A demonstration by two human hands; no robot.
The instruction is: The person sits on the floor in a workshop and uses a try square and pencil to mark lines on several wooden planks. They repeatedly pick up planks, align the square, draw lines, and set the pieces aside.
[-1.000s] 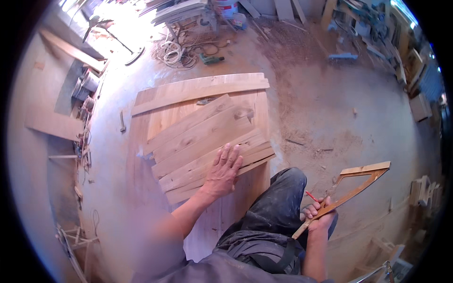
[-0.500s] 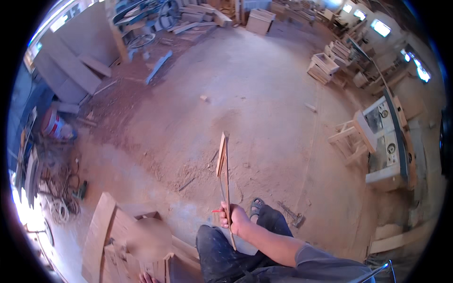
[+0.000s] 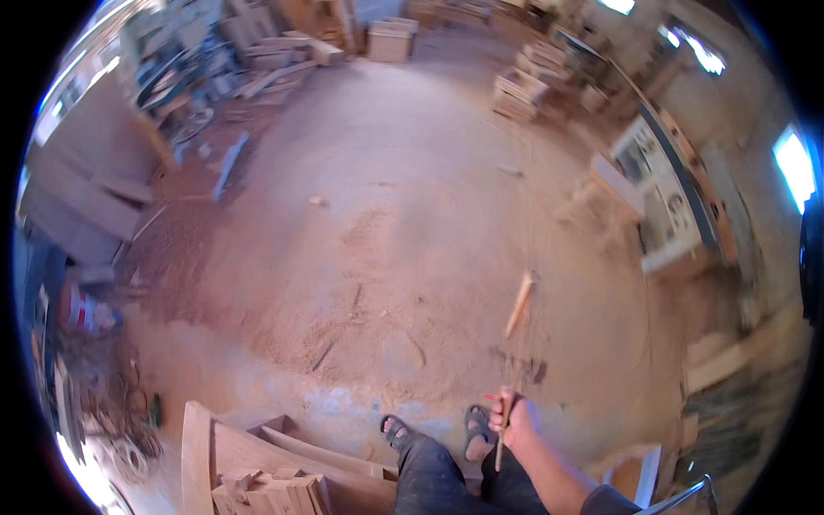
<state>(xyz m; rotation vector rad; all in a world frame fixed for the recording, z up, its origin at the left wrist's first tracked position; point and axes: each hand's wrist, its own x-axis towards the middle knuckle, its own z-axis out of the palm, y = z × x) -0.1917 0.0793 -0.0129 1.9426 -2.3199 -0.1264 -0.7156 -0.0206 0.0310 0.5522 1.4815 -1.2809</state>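
Note:
My right hand [image 3: 515,418] is closed around a long, thin wooden tool [image 3: 520,302], held out in front of my right leg. Its far end is a narrow wooden bar; the part between bar and hand is thin and smeared by motion, so its exact kind is unclear. A thin red piece [image 3: 490,396] sticks out beside my fingers. The lower end [image 3: 500,451] extends below the fist, toward my trousers. My left hand is outside the picture. Wooden furniture parts with a curved rail [image 3: 309,455] lie at lower left, a stack of wood blocks [image 3: 273,493] on them.
A woodworking machine [image 3: 665,202] stands at the right, with a wooden stool [image 3: 614,189] beside it. Wooden boxes [image 3: 518,93] are farther back. Large boards [image 3: 86,193] lean at left, above coiled cables [image 3: 129,455]. Sawdust and scraps [image 3: 322,354] litter the floor.
The view has shifted and my right hand has moved rightward with the tool. Fingers seen at the lower left edge have gone out of view. Both sandalled feet now show.

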